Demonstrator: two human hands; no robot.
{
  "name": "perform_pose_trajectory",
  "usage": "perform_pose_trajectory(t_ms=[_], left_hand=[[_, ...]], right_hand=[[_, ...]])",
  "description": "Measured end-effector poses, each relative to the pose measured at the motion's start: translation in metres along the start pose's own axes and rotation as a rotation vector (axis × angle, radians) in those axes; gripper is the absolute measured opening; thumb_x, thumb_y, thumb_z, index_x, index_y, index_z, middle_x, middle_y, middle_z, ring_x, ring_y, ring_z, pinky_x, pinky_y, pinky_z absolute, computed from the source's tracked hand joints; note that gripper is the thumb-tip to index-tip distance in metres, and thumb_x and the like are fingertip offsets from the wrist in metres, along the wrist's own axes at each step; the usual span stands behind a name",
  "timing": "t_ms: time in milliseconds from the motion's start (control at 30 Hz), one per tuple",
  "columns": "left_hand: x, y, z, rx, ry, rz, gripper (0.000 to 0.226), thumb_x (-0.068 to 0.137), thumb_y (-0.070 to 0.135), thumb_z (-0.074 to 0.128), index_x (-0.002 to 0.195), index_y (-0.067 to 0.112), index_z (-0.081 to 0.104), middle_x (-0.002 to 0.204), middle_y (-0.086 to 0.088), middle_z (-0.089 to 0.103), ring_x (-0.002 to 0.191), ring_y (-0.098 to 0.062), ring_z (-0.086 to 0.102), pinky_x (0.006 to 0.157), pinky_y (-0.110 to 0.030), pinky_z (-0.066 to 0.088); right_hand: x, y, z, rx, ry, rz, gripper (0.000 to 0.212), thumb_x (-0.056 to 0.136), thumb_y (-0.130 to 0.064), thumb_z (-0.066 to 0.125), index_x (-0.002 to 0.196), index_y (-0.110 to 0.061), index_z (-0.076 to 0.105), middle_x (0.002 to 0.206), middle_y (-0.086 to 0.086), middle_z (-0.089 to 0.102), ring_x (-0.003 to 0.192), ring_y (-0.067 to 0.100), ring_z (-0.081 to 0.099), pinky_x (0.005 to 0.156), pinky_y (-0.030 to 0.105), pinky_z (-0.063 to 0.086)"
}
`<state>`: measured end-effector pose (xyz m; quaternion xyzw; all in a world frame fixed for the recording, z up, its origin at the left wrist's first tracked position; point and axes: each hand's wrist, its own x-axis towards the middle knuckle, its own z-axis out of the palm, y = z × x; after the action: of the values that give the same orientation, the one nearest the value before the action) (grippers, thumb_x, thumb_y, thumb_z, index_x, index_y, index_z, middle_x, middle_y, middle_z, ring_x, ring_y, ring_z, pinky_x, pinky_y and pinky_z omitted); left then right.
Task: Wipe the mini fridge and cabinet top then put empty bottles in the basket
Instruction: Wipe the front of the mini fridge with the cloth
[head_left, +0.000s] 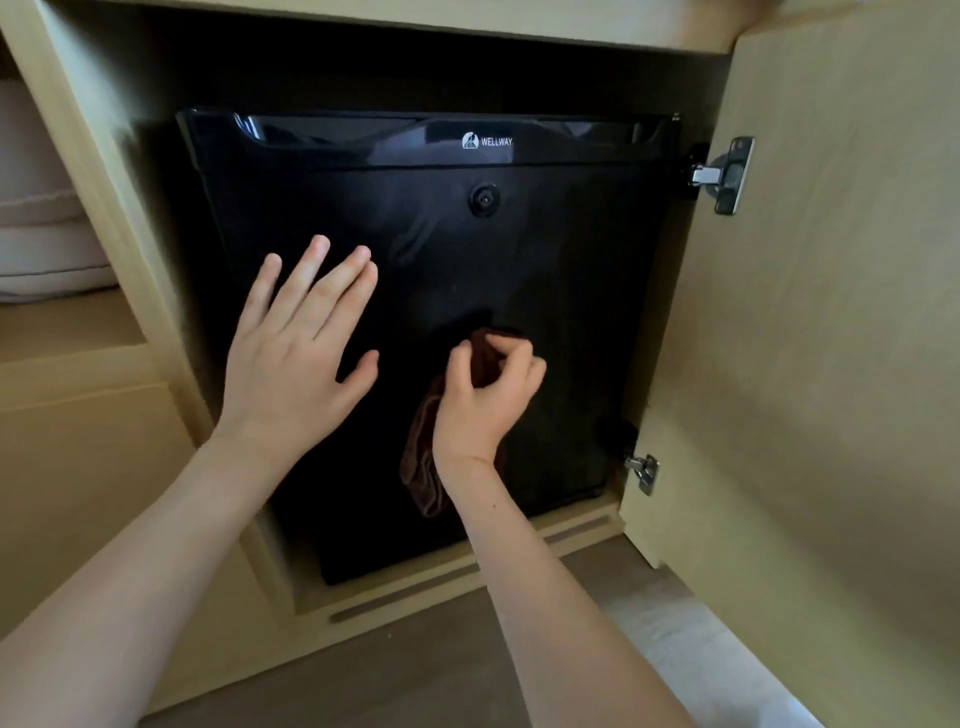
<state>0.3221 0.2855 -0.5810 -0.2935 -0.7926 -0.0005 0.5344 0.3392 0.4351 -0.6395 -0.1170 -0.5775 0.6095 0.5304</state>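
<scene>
Your right hand (485, 395) pinches the bunched brown cloth (423, 457) mid-frame on the glossy black mini fridge door (571, 291), left hand (296, 348) flat and splayed, so that loose tail could probably slip and smear.

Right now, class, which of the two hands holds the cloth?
The right hand: it pinches the brown cloth in front of the fridge door. The left hand is spread flat and holds nothing.
</scene>
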Motion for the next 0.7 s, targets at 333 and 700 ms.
perform_pose_trajectory(t_ms=[333, 700], left_hand=[[-0.010, 0.022, 0.015, -0.027, -0.058, 0.008, 0.071, 0.088, 0.035, 0.059, 0.152, 0.013, 0.037, 0.160, -0.002, 0.031, 0.153, -0.024, 0.015, 0.124, -0.047, 0.008], [-0.013, 0.038, 0.032, -0.027, 0.006, -0.023, 0.068, 0.090, 0.034, 0.059, 0.151, 0.012, 0.037, 0.158, -0.003, 0.035, 0.152, -0.024, 0.017, 0.124, -0.050, 0.006]], right_hand=[[-0.011, 0.077, -0.046, -0.041, 0.290, 0.548, 0.012, 0.099, -0.020, 0.058, 0.102, -0.017, 0.047, 0.109, 0.005, 0.043, 0.094, 0.026, 0.057, 0.078, 0.029, 0.045], [0.023, 0.079, -0.053, -0.081, 0.071, -0.048, 0.012, 0.095, -0.019, 0.062, 0.103, -0.021, 0.053, 0.105, -0.003, 0.046, 0.091, -0.006, 0.053, 0.077, 0.005, 0.043]])
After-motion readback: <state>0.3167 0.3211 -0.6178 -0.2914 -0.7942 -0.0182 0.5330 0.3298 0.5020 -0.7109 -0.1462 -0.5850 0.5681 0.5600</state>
